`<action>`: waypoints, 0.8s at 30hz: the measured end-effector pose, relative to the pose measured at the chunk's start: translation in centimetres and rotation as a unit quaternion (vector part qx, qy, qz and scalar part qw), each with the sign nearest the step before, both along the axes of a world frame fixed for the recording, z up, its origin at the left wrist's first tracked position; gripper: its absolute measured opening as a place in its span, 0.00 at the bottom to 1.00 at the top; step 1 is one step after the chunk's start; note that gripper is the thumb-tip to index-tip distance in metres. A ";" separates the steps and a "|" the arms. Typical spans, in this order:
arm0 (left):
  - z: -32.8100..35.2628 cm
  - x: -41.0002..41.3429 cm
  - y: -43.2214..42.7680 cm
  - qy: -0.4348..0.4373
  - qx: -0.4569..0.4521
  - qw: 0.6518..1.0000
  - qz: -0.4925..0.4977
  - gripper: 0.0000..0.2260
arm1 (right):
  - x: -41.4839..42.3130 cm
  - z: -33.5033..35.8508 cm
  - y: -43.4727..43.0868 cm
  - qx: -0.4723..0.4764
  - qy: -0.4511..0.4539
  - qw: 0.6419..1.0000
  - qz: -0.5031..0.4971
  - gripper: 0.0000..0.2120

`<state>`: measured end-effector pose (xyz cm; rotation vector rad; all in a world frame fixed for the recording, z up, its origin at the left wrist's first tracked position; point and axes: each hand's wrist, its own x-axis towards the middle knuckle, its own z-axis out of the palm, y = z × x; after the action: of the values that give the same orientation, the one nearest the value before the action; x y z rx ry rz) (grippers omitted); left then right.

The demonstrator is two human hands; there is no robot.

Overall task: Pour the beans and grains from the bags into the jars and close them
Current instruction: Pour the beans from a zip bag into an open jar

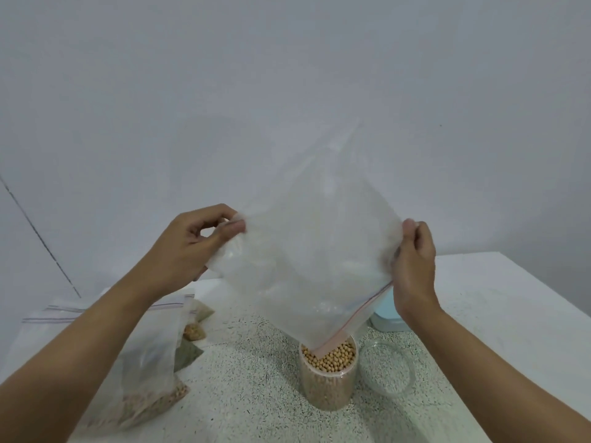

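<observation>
Over brimful jar (327, 378), L hand (188, 251) & R hand (415, 270) fingers (235, 227) pinch empty bag (307, 251) corners; lifting its mouth may flick beans (334, 359) out.

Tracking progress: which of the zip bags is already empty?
The bag pinched by the left hand and right hand over the jar: see-through and empty, while the bags at left hold grains.

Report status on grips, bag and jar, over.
Left grip and right grip pinch the upended bag. Bag looks empty, mouth in the jar. Jar full of beans, lid off beside it.
</observation>
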<state>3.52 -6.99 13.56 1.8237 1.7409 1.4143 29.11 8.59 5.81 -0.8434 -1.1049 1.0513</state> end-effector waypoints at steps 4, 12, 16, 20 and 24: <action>-1.2 -1.2 0.1 -0.019 -0.010 0.999 0.024 0.10 | 0.9 0.3 0.7 -0.020 0.037 0.999 -0.003 0.18; -6.5 -4.8 -0.6 -0.076 -0.066 0.991 0.088 0.08 | -0.2 1.2 0.4 0.002 0.100 0.992 0.073 0.15; -8.7 -5.7 -0.9 -0.146 -0.055 0.980 0.127 0.08 | -1.5 2.4 0.3 0.026 0.083 0.991 0.100 0.13; -10.3 -6.0 -1.1 -0.151 -0.024 0.977 0.146 0.07 | -2.4 3.6 0.5 0.025 0.057 0.994 0.087 0.13; -11.1 -6.4 -1.4 -0.155 0.009 0.972 0.176 0.08 | -3.2 4.5 1.0 -0.015 0.079 0.994 0.073 0.13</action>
<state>-2.84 -8.43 2.43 1.2523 1.9472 1.7390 25.89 9.58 10.33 -0.6976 -1.0294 1.2368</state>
